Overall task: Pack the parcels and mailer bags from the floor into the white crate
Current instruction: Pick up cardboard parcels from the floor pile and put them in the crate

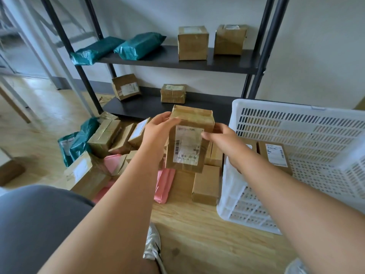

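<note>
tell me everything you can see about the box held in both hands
The box is brown cardboard wrapped in clear tape, taller than wide, held upright above the pile on the floor, left of the white crate. A white label with a barcode covers much of its near face. The left hand grips its upper left edge; the right hand holds its right side.

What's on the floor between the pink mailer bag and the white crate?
In the head view, a plain brown box stands between the pink mailer bag and the white crate, with more brown parcels behind it.
</note>
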A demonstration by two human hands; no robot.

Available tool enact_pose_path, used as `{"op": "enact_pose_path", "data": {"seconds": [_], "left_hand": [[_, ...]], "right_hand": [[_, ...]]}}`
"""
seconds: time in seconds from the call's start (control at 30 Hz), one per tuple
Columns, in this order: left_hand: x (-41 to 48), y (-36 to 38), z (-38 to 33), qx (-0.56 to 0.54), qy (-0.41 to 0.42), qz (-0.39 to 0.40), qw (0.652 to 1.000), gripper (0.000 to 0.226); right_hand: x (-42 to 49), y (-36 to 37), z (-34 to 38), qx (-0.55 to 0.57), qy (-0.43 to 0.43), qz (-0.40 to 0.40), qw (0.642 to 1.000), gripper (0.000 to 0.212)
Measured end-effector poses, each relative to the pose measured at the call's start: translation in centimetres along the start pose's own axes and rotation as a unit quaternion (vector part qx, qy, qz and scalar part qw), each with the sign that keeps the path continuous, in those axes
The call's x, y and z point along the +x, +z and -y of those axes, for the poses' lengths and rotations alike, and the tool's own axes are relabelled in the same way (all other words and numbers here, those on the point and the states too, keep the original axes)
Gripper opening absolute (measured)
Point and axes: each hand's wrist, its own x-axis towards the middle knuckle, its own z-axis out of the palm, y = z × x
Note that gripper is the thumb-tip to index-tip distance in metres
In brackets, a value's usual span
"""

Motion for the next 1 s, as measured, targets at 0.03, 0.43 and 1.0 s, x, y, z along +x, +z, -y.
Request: {"op": "enact_pose_path", "data": {"seconds": [0.03, 0.43, 1.0], "left_hand": [[0.1, 0.0, 0.0, 0.024, 0.013, 0.021, 0.999, 0.04], [0.0, 1.7, 0.0, 0.103, 0.041, 0.011, 0.994, 0.066], [-0.1, 3.3, -1.0, -0.012, -0.037, -0.083, 0.996, 0.069]], "right_hand": [[0.1, -0.1, 0.0, 0.006, 0.004, -0.008, 1.0, 0.042], [1.5, -2.3, 0.2, 0.015, -0.014, -0.032, 0.999, 0.054], [1.1, -4.1, 0.4, -0.08, -0.023, 0.029, 0.996, 0.094]]}}
